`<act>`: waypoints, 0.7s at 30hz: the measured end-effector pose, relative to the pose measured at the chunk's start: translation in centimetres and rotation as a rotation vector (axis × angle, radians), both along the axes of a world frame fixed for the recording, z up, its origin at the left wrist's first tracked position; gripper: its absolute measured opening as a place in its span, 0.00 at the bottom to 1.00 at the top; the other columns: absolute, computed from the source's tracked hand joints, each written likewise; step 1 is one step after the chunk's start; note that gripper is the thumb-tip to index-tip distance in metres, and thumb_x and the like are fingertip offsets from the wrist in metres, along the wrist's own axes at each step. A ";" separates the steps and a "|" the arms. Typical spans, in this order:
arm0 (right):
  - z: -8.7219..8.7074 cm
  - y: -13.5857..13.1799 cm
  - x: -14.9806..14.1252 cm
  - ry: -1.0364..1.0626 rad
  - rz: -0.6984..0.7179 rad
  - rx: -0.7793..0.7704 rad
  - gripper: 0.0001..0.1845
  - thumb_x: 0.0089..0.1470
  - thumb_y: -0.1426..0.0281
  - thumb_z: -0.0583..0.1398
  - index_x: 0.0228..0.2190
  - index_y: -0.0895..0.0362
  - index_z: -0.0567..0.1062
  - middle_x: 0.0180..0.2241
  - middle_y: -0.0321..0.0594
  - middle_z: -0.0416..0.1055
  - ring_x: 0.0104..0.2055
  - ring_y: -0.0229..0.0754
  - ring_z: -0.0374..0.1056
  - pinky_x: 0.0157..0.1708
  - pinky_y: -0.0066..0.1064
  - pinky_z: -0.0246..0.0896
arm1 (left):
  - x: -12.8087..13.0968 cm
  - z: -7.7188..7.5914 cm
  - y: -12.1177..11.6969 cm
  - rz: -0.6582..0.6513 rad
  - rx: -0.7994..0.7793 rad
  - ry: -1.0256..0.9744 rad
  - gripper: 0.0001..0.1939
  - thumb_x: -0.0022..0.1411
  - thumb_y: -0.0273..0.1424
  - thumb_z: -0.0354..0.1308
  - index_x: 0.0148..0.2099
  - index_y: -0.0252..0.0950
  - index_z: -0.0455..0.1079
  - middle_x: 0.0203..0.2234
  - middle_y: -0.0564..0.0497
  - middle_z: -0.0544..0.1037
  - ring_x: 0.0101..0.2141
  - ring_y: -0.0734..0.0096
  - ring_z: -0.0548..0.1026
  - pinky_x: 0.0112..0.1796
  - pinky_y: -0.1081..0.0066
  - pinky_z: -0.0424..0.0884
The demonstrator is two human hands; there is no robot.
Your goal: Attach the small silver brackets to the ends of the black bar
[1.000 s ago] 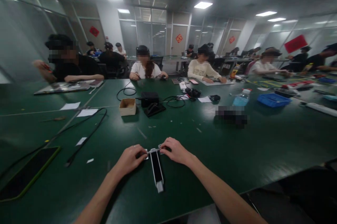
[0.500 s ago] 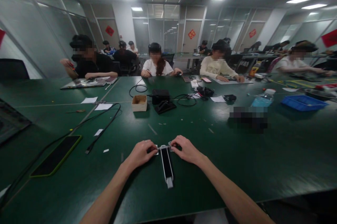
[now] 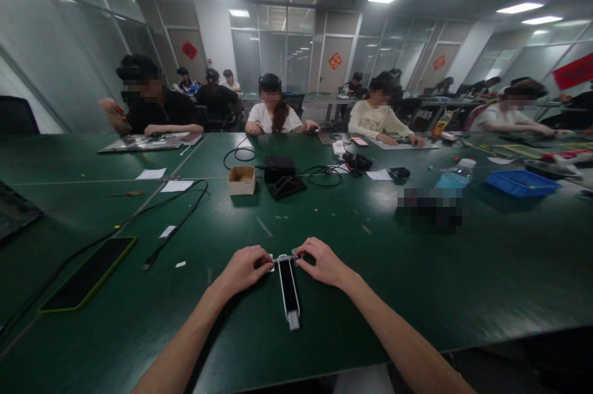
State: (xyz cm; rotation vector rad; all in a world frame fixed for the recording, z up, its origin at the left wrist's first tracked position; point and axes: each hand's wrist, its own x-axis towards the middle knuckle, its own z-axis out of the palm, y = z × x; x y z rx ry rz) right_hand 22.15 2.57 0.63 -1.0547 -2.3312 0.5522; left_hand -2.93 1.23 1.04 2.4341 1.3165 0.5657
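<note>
On the green table lies a long narrow white-framed device [image 3: 290, 289] with a black middle, a pale block at its near end and a thin metal crossbar at its far end. My left hand [image 3: 248, 267] is closed in a pinch at the crossbar's left end, where a small light-coloured plate shows beside the fingertips. At the opposite end, my right hand [image 3: 320, 263] pinches a small metal bracket on the crossbar. The fingers partly hide both end pieces. Both forearms reach in from the near edge.
To the left lie a black phone-like slab with a green rim [image 3: 90, 275] and a black cable [image 3: 176, 228]. Beyond my hands stand a small open cardboard box [image 3: 241, 181] and a black box [image 3: 279, 168]. At right are a blue-liquid bottle [image 3: 454, 176] and a blue tray [image 3: 523, 184]. Several people sit opposite.
The view has shifted slightly, so the table items appear a little further left. Both hands keep their pinch at the crossbar's ends; the device lies much as before.
</note>
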 end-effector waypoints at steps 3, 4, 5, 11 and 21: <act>0.0 0.0 0.1 0.019 -0.003 0.005 0.07 0.53 0.73 0.61 0.37 0.57 0.73 0.33 0.39 0.69 0.37 0.40 0.64 0.38 0.34 0.60 | 0.0 -0.1 0.0 0.000 0.000 0.005 0.04 0.60 0.29 0.57 0.35 0.36 0.73 0.27 0.53 0.75 0.28 0.71 0.72 0.32 0.74 0.65; -0.1 0.0 0.1 0.021 0.000 0.000 0.07 0.53 0.72 0.61 0.37 0.57 0.73 0.33 0.39 0.69 0.37 0.40 0.64 0.38 0.34 0.60 | 0.0 -0.1 0.0 -0.001 -0.001 0.006 0.04 0.60 0.29 0.57 0.35 0.36 0.73 0.27 0.53 0.75 0.28 0.71 0.72 0.32 0.74 0.65; -0.1 -0.1 0.1 0.018 0.004 -0.003 0.06 0.53 0.72 0.60 0.36 0.57 0.73 0.34 0.40 0.69 0.38 0.41 0.64 0.39 0.34 0.60 | 0.0 0.0 0.0 -0.001 -0.002 0.007 0.04 0.60 0.29 0.58 0.35 0.36 0.73 0.27 0.53 0.75 0.28 0.71 0.72 0.32 0.74 0.65; -0.7 0.7 0.7 0.006 -0.079 0.010 0.08 0.56 0.69 0.58 0.39 0.57 0.74 0.35 0.41 0.69 0.38 0.42 0.64 0.40 0.35 0.61 | -0.1 0.1 -0.1 -0.004 0.002 0.003 0.05 0.60 0.29 0.57 0.36 0.36 0.73 0.27 0.52 0.75 0.29 0.70 0.73 0.32 0.73 0.66; -3.0 9.4 2.5 -0.184 -0.629 0.093 0.19 0.59 0.66 0.53 0.51 0.57 0.69 0.47 0.51 0.66 0.49 0.49 0.62 0.46 0.39 0.57 | -0.2 0.1 -0.2 -0.005 -0.003 -0.033 0.07 0.61 0.31 0.54 0.38 0.36 0.73 0.30 0.51 0.76 0.31 0.70 0.73 0.34 0.72 0.67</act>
